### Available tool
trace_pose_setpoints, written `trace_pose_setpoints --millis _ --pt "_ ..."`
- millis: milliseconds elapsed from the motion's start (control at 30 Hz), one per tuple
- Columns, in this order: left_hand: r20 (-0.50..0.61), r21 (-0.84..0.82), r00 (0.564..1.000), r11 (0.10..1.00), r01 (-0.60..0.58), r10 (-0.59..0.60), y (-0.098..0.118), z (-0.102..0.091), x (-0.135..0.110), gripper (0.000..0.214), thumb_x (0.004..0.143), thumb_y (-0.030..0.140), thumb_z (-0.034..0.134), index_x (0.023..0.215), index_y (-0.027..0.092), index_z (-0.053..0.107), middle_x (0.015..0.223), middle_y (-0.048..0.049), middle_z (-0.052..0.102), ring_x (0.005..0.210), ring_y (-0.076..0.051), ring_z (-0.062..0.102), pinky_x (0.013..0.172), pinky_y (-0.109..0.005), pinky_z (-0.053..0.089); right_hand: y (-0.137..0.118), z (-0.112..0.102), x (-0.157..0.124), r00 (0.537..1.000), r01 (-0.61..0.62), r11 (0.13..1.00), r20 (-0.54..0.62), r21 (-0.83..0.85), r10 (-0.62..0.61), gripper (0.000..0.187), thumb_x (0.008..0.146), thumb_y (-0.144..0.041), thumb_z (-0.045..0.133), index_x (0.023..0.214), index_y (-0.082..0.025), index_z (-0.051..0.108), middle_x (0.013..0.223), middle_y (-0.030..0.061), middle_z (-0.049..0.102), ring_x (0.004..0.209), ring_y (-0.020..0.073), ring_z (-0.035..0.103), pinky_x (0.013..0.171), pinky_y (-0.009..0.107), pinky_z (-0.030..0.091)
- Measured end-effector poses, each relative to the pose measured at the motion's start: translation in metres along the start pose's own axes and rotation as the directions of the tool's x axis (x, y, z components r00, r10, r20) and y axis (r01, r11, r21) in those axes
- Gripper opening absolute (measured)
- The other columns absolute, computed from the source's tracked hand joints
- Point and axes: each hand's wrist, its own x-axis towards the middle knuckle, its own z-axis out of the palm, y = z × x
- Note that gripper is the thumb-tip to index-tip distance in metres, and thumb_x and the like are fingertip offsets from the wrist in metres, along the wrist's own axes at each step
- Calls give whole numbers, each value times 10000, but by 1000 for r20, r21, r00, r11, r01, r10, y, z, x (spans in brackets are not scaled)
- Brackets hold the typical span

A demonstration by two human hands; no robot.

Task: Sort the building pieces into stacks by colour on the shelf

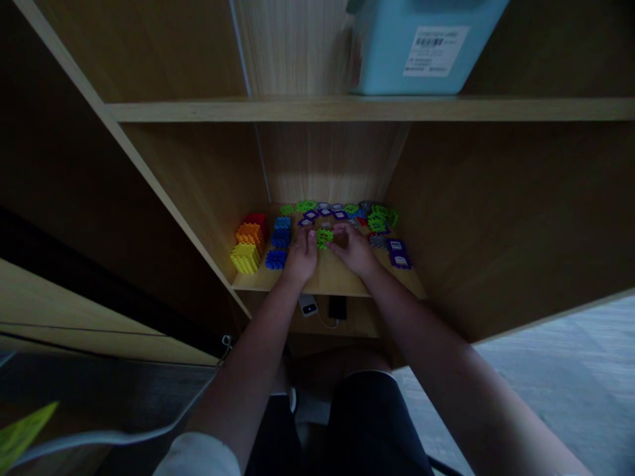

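Note:
Low in the cabinet, a green plastic interlocking tile (pixel 324 238) with a window-like grid sits between my two hands. My left hand (pixel 300 256) is closed at its left edge, the thumb against it. The thumb and fingers of my right hand (pixel 354 251) pinch its right side. Left of my hands stand stacked yellow tiles (pixel 245 258), orange tiles (pixel 251 234) and red tiles (pixel 258 221). Between them and my left hand are several blue tile stacks (pixel 280 238). Purple tiles (pixel 398 254) and more green tiles (pixel 378 218) lie to the right.
Loose purple and white tiles (pixel 325 212) lie along the back. A light blue bin (pixel 411 53) with a label stands on the upper shelf (pixel 297 110). Below my hands, a white device (pixel 308 305) and a black device (pixel 337 307) rest on a lower shelf. Cabinet walls enclose both sides.

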Motion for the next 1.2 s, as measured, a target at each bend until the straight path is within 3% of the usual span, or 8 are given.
trace_pose_setpoints --millis 400,1200 --pt "-25 -12 994 994 105 -105 -2 2 2 470 1153 532 322 1316 192 603 1336 -173 730 1336 -308 688 1172 -492 533 11 7 10 995 50 999 89 10 -50 399 889 -365 824 1224 -230 654 1207 113 787 1098 268 765 1019 469 593" --pt "-23 -67 997 995 78 -80 -5 3 3 465 1140 570 344 1236 201 610 1292 -168 734 1282 -298 691 1153 -480 523 16 9 8 993 66 993 107 -94 -56 398 870 -322 840 1225 -254 674 1228 100 784 1159 299 750 1069 493 583"
